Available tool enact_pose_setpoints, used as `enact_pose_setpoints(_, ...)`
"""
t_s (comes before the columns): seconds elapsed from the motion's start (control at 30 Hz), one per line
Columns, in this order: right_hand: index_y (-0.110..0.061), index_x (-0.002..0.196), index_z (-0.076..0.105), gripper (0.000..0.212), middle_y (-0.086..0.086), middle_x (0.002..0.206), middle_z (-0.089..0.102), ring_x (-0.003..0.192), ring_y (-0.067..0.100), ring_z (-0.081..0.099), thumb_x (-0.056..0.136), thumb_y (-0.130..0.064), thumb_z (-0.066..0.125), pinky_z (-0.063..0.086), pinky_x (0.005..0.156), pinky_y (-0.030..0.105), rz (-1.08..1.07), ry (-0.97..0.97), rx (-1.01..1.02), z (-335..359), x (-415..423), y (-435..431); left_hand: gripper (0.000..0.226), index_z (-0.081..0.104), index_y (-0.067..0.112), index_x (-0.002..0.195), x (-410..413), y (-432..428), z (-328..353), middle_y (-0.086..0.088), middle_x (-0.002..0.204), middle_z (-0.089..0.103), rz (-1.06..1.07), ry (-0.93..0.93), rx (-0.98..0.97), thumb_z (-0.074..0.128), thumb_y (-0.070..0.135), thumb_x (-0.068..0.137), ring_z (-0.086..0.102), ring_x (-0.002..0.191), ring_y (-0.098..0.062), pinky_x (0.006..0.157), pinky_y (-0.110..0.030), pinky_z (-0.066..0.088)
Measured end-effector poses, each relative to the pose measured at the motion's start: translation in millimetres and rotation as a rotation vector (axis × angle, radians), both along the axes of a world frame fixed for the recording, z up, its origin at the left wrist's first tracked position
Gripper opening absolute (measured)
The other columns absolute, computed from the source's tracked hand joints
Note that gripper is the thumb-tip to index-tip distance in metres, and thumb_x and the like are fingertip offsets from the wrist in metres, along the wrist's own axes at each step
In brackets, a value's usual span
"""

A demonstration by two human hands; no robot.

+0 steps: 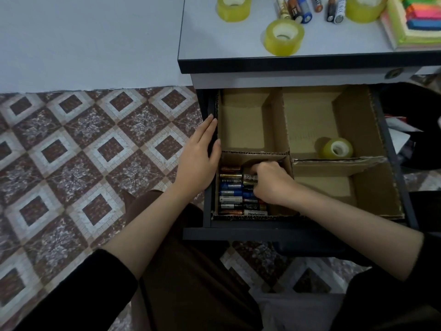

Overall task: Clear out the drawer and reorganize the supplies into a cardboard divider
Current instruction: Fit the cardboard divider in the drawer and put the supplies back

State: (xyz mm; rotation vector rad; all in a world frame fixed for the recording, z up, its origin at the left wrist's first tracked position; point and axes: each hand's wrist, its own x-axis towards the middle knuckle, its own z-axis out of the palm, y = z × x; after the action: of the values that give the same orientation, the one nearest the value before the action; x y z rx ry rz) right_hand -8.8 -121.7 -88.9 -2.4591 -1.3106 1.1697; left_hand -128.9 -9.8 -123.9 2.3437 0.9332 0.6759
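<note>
Head view: a pale grey table [214,41] fills the upper right, carrying yellow tape rolls [284,37], loose batteries [300,8] and a bright sticky-note stack [415,22]. Below it, a dark drawer [262,235] stands open over brown-and-white patterned floor tiles [83,151], holding a brown cardboard divider [279,120]. The left hand [200,161] lies flat on the drawer's left rim, fingers straight and together. The right hand [272,182] has its fingers curled onto cylindrical batteries [230,193] in the lower-left compartment. One small yellow tape roll [337,148] sits in the upper-right compartment.
</note>
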Motion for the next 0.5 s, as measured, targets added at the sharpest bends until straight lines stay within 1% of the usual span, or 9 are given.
enact_pose_setpoints(0.13,-0.003,0.125,0.056,0.043,0.016,0.121,0.052,0.105,0.03,0.056,0.084,0.008,0.052,0.05,0.092,0.033,0.085,-0.043,0.034,-4.4,0.7,-1.6,0.047,0.036,0.007,0.141,-0.2,-0.4,0.5,-0.003,0.149,0.034,-0.005,0.002,-0.006,0.04,0.021,0.097,0.026,0.129,0.0,0.106,-0.015,0.023)
enact_pose_setpoints(0.2,-0.001,0.122,0.058,0.041,0.017,0.122,0.051,0.106,0.031,0.055,0.083,0.01,0.05,0.049,0.093,0.034,0.129,-0.067,0.048,-7.4,1.4,-4.1,0.046,0.036,0.008,0.142,-0.2,-0.3,0.3,-0.002,0.15,0.033,-0.003,0.006,-0.009,0.042,0.018,0.098,0.025,0.129,0.001,0.105,-0.007,0.019)
enact_pose_setpoints(0.27,0.001,0.119,0.059,0.039,0.018,0.119,0.052,0.103,0.031,0.056,0.083,0.012,0.049,0.05,0.091,0.033,0.161,-0.082,0.064,-8.7,1.8,-5.7,0.045,0.036,0.008,0.142,-0.1,-0.4,0.8,-0.002,0.15,0.032,-0.001,0.012,-0.006,0.043,0.017,0.098,0.025,0.129,0.0,0.1,0.003,0.015)
enact_pose_setpoints(0.3,0.001,0.119,0.059,0.039,0.018,0.118,0.052,0.102,0.031,0.056,0.083,0.011,0.049,0.05,0.089,0.032,0.175,-0.086,0.07,-8.8,1.8,-6.1,0.045,0.036,0.008,0.142,-0.1,-0.2,1.3,-0.003,0.15,0.033,0.0,0.018,-0.005,0.043,0.017,0.098,0.027,0.129,-0.001,0.098,0.006,0.014)
enact_pose_setpoints(0.37,0.0,0.121,0.058,0.039,0.018,0.12,0.052,0.103,0.03,0.056,0.084,0.009,0.05,0.049,0.088,0.03,0.193,-0.092,0.072,-6.9,1.8,-7.2,0.045,0.035,0.009,0.142,-0.2,-1.3,3.0,-0.002,0.15,0.032,0.007,0.035,-0.003,0.042,0.018,0.098,0.03,0.133,-0.006,0.096,0.005,0.015)
enact_pose_setpoints(0.5,-0.005,0.13,0.053,0.048,0.018,0.126,0.049,0.11,0.031,0.053,0.084,0.01,0.048,0.048,0.093,0.032,0.223,-0.092,0.066,2.9,-1.1,-14.2,0.045,0.035,0.011,0.142,-0.2,-4.6,7.6,0.0,0.15,0.032,0.02,0.081,0.003,0.042,0.019,0.099,0.033,0.135,-0.014,0.098,-0.005,0.02)
